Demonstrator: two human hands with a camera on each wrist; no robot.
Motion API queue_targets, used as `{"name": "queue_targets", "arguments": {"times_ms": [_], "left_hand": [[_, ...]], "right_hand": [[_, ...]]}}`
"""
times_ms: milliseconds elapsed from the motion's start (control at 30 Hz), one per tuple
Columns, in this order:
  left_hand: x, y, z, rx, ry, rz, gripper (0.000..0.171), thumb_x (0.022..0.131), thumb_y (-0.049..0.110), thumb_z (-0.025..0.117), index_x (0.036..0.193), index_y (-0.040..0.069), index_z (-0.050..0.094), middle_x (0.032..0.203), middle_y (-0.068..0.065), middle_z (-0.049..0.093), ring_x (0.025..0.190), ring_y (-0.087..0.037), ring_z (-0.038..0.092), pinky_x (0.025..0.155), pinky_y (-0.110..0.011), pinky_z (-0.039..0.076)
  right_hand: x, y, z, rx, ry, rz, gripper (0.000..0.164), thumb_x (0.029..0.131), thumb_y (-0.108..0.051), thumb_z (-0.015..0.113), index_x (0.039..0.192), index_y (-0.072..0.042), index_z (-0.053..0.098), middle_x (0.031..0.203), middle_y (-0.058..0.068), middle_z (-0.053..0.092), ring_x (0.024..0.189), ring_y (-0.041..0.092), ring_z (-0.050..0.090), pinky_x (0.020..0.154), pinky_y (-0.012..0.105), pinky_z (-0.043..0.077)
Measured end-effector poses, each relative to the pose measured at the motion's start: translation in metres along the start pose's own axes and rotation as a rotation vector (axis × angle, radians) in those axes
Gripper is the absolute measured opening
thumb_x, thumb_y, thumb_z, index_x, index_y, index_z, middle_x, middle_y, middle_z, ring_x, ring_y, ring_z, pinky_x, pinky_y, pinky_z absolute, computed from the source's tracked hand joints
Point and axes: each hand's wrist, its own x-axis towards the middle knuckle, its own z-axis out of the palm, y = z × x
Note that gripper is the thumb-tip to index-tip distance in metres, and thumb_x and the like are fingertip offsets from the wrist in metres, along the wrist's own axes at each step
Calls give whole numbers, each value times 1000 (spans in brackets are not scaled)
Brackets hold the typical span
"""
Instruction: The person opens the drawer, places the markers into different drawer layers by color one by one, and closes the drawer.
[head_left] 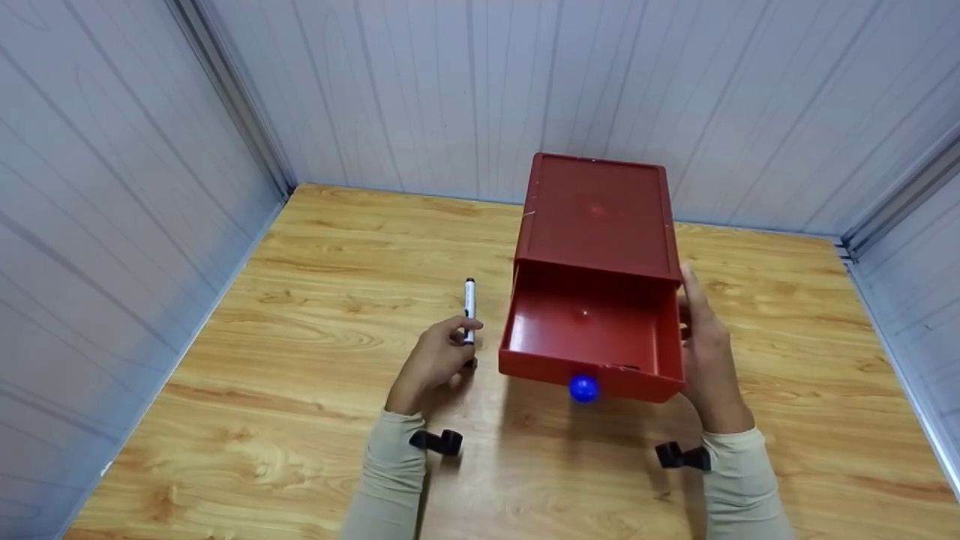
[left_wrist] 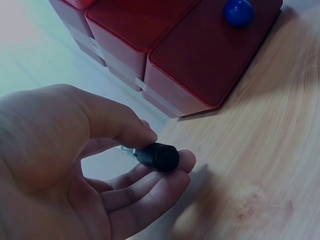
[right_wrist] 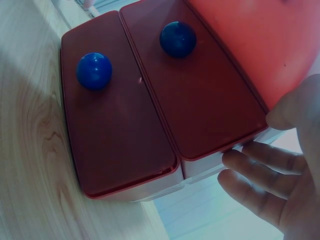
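My left hand (head_left: 435, 358) pinches a white marker (head_left: 469, 298) with black ends between thumb and fingers. One black end of the marker (left_wrist: 161, 157) faces the left wrist camera. To the right stands a red drawer cabinet (head_left: 600, 217), its top drawer (head_left: 570, 334) pulled out toward me. A blue ball knob (head_left: 583, 388) sits on that drawer's front. My right hand (head_left: 706, 364) rests along the cabinet's right side, fingers fairly straight and thumb near the drawer's edge; part of it is hidden in the head view.
Below the pulled-out drawer, two closed drawers with blue knobs (right_wrist: 94, 71) show in the right wrist view. The wood-grain table (head_left: 300, 360) is bounded by pale panel walls (head_left: 420, 97) at the back and sides. A black wrist mount (head_left: 439, 442) sits on the left sleeve.
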Motion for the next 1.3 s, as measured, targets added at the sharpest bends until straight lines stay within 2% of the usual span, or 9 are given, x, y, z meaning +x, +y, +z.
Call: {"name": "queue_targets", "arguments": {"times_ms": [133,300,600,733,833,1033,1300], "left_hand": [[0,0,0,19,4,44,35,92,-2,59,127,2,64,94,-15,63,77,-24,65,68,-32,52],[1,3,-1,80,24,133,44,87,-7,60,129,6,66,92,-10,64,81,-22,64,69,-33,53],[-3,15,-4,95,50,207,45,87,-9,62,129,8,66,100,-13,59,81,-22,63,68,-34,55],[-6,20,-4,116,69,277,45,85,-9,63,126,9,68,101,-13,54,82,-21,60,68,-32,53],[-7,24,-4,98,91,321,45,86,-10,64,126,9,68,99,-13,51,81,-20,60,66,-30,52],[-9,33,-4,17,154,360,44,87,-11,65,127,7,68,98,-13,48,82,-22,65,69,-29,57],[-14,42,-5,-44,190,427,41,87,-13,61,125,1,66,99,-16,48,84,-27,68,73,-32,58]], "right_hand": [[-1,4,0,5,-6,-11,93,78,11,78,155,1,27,113,14,64,91,15,61,75,13,50],[0,0,-1,-4,-13,10,92,81,7,77,157,-3,26,112,12,64,86,14,61,73,13,50],[0,0,-1,4,-10,24,91,82,7,75,158,-6,26,112,12,64,88,14,62,74,13,50],[-1,0,-1,4,-13,14,92,82,7,76,157,-4,26,115,12,65,90,14,62,76,13,50],[-1,2,0,13,-13,12,94,79,9,78,157,-4,26,116,13,65,93,15,62,77,13,50],[0,5,0,1,-6,13,97,76,10,80,156,-2,27,115,15,65,93,16,62,78,11,50],[0,1,0,5,-4,13,91,81,8,76,156,-3,27,114,12,65,90,13,61,75,12,49]]}}
